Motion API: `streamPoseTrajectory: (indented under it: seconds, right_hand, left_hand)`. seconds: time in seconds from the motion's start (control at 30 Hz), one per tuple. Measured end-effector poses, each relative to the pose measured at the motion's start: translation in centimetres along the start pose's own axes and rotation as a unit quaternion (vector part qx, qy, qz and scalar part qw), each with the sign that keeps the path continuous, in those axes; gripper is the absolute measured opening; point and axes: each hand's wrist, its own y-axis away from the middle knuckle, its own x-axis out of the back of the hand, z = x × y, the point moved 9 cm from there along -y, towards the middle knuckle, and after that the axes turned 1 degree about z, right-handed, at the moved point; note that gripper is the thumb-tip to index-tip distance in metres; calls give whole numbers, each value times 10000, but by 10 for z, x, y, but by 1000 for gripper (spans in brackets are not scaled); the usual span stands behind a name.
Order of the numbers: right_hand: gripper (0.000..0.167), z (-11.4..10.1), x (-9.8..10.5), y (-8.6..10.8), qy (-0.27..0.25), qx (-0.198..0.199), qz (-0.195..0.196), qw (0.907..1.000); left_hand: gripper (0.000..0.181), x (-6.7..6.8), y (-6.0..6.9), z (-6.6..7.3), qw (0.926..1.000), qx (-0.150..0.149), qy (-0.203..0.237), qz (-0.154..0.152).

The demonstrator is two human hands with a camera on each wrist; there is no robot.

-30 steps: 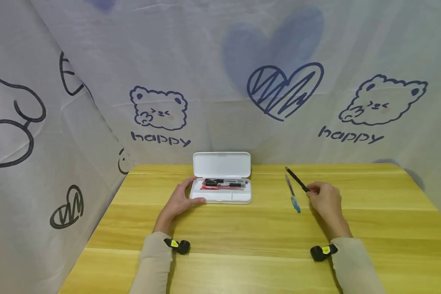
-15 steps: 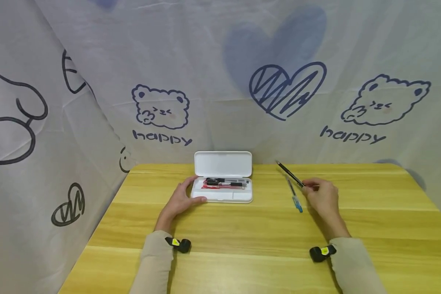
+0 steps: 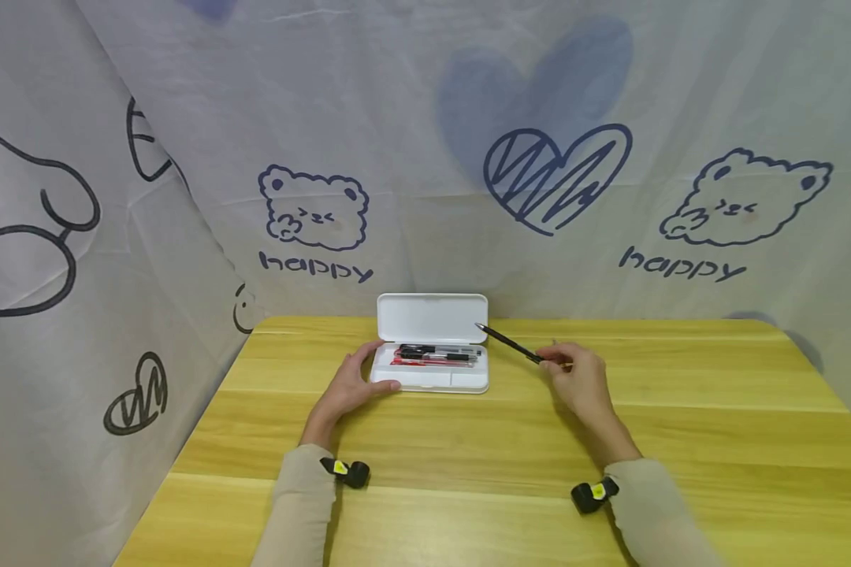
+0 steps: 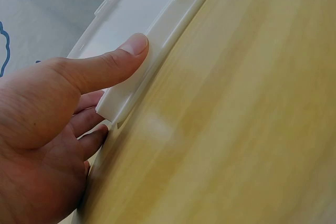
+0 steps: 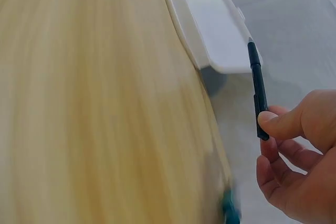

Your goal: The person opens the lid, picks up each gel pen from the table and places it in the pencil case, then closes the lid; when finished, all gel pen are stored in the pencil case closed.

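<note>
A white pencil case (image 3: 425, 381) lies with its lid (image 3: 432, 317) raised. Several pens (image 3: 436, 356) with black and red parts lie in its back compartment. My left hand (image 3: 347, 387) grips the case's left end. In the left wrist view the thumb (image 4: 113, 66) lies along the front wall, and the other fingers are around the end. My right hand (image 3: 580, 378) pinches a black pen (image 3: 509, 342) near its rear end, right of the case. The pen slants above the table, tip toward the lid. The right wrist view catches a blurred blue pen end (image 5: 230, 207).
The wood-grain table (image 3: 454, 504) ends at a hung white cloth (image 3: 425, 236) with printed drawings, close behind the raised lid. More cloth hangs on the left. In the head view my right hand covers most of the blue pen.
My right hand has moved left with the black pen, off its place beside the blue pen, bringing the tip near the lid. The left hand has stayed on the case.
</note>
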Motion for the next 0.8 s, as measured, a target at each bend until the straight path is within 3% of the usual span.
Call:
streamPoseTrajectory:
  seconds: [0.27,0.5,0.8]
  right_hand:
    - [15,-31,-42,-10,-226,235,-382,9987]
    - [17,-42,-77,-17,-510,206,-585,9968]
    - [15,-53,-110,-21,-294,400,-834,9953]
  left_hand:
    - [90,1,0,0,9999,-111,52,28]
    - [89,0,-1,2,9999,-162,-47,14]
    - [89,1,1,3,10000,-80,-21,3]
